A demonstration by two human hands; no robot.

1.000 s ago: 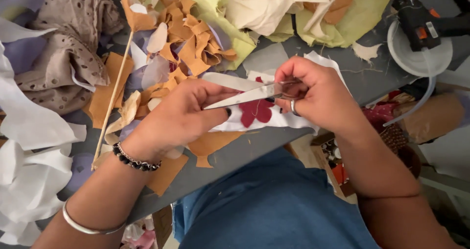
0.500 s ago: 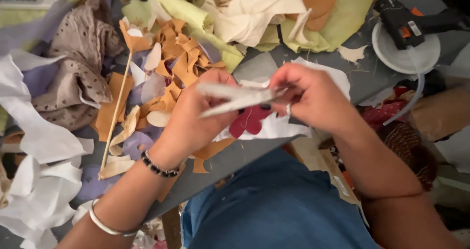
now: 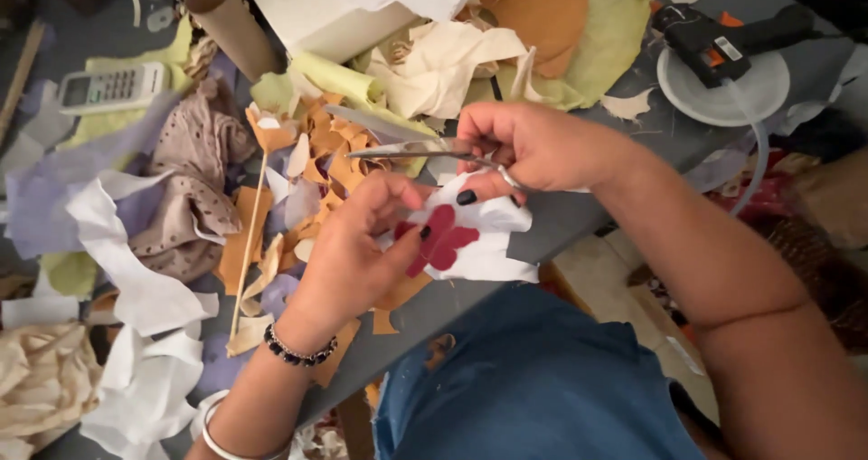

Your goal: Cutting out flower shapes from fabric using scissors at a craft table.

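Two hands meet over the near edge of the grey worktop (image 3: 624, 139), where scraps crowd the left and only a bare strip by the white plate (image 3: 723, 94) stays free. The right hand (image 3: 542, 143) has its fingers closed through the scissors (image 3: 411, 143), blades parted, lying roughly level and pointing left. The left hand (image 3: 362, 252) pinches a white paper with a red cutout (image 3: 470, 234) just below them.

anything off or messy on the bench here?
Yes: orange paper scraps lie strewn across the table, some hanging over its near edge. The glue gun rests on a white plate. Nothing looks broken.
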